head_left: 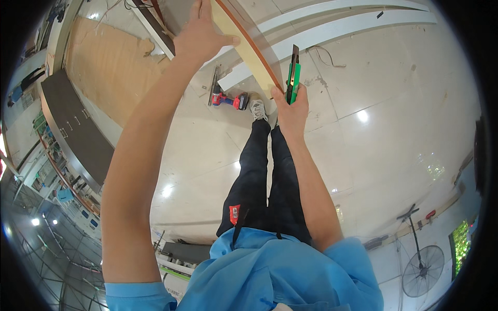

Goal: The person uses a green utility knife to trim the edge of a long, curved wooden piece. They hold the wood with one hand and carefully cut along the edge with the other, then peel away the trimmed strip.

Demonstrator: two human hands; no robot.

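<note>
My left hand [201, 39] rests against a long board [244, 49] with a pale yellow face and an orange-brown edge. Its fingers stretch out toward the far end, and the thumb lies spread across the yellow face. Closed around a green utility knife [293, 76], my right hand [293, 109] is at the board's near end. The knife's dark blade holder points away from me, and the right thumb touches the board's corner. Part of the board runs out of the top of the picture.
A red and blue cordless drill [228, 99] lies on the tiled floor beside my shoe [258, 110]. Long white strips [332, 39] stretch across the floor beyond. Leftward are a brown sheet [106, 67] and a dark panel [78, 122]. A large fan [423, 269] stands at lower right.
</note>
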